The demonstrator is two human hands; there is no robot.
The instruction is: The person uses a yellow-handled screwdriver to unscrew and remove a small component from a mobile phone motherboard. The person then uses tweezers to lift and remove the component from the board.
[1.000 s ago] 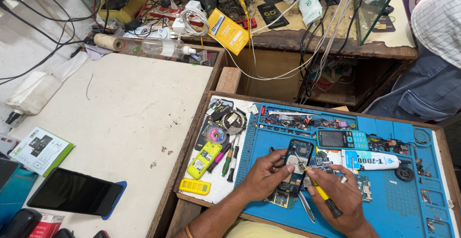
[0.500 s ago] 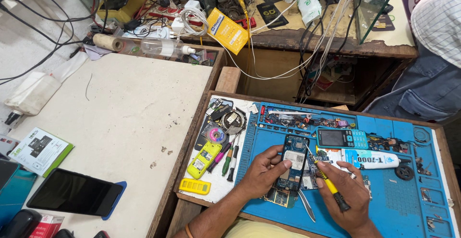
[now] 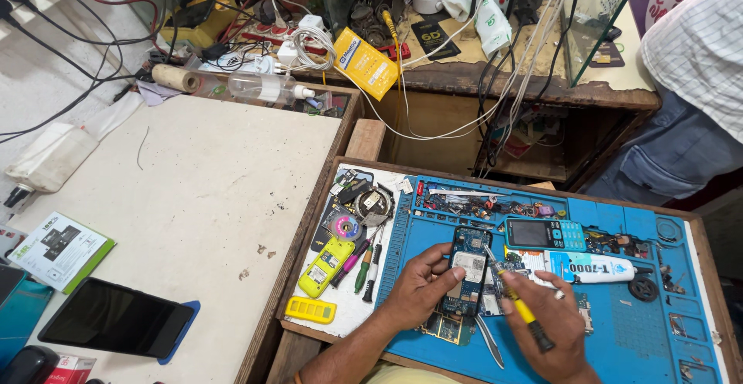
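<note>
At the far left of the pale worktop (image 3: 193,190) lay a green-and-white box (image 3: 58,250), and just below it a dark tablet (image 3: 116,328) rested flat on a blue pad. Farther right, inside the wooden tray (image 3: 364,140), a yellow phone housing (image 3: 327,265) lay tilted on the white sheet, with a yellow keypad strip (image 3: 310,310) near it and two small screwdrivers (image 3: 369,264) just beside it.

On the blue repair mat (image 3: 635,330), the left hand (image 3: 418,295) was clasped around the lower edge of an opened phone body (image 3: 467,269), thumb pressed on its face, holding it slightly raised and tilted above a bare circuit board (image 3: 443,327). Tweezers (image 3: 490,341) lay on the mat between the two hands.

The right hand (image 3: 553,330) was clenched on a yellow-handled screwdriver (image 3: 517,303), its metal tip touching the upper right edge of the phone body.

Behind the hands lay a small keypad phone (image 3: 546,234) on its back, and just beside it a white glue tube (image 3: 592,267) with a black cap. At the far right edge stood a person in a checked shirt (image 3: 696,43) and blue trousers.
</note>
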